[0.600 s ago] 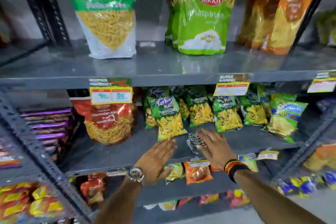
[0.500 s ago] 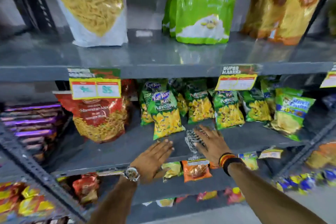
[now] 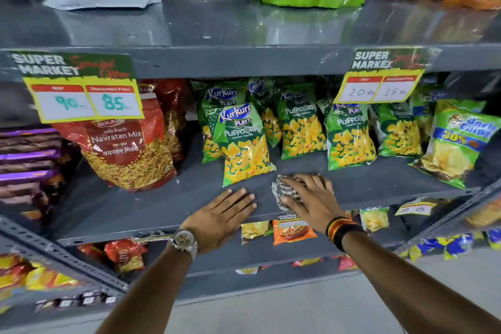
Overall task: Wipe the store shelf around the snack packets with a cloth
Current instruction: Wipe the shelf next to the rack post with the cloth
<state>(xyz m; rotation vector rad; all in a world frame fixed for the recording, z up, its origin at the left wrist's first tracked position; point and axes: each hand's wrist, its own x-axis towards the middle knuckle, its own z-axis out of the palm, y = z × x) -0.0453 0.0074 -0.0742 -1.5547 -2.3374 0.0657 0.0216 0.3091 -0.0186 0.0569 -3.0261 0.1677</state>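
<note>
We are facing a grey metal store shelf (image 3: 135, 206) in a supermarket aisle, pale floor below. Middle shelf is carrying the snack packets (image 3: 245, 144): green Kurkure Playz Puffcorn "Yummy Cheese" bags standing in a row, leaning back, tops up. The front one is sitting forward of the row with its bottom edge near the cloth. Left of them a red Bikaji "Sub-Kuch Navratan Mix" pouch (image 3: 127, 149) is standing upright. Far right a green chips bag (image 3: 458, 144) is showing "30%", brand blurred.

Our right hand (image 3: 311, 198) is lying palm-down with fingers spread, pressing the cloth (image 3: 284, 190) flat on the shelf just in front of the Puffcorn bags. Cloth is a crumpled grey-and-white check, its long axis running roughly front to back, poking out at the hand's left side. Our left hand (image 3: 219, 217) is resting flat and empty on the shelf's front edge, fingers straight and together, pointing up-right toward the cloth, just apart from it. A watch (image 3: 184, 241) is sitting on the left wrist, red-black bands (image 3: 341, 228) on the right.

Hanging tags are reading "SUPER MARKET": left price tag (image 3: 84, 97) 90 and 85, right price tag (image 3: 379, 87) 20 and 18.
</note>
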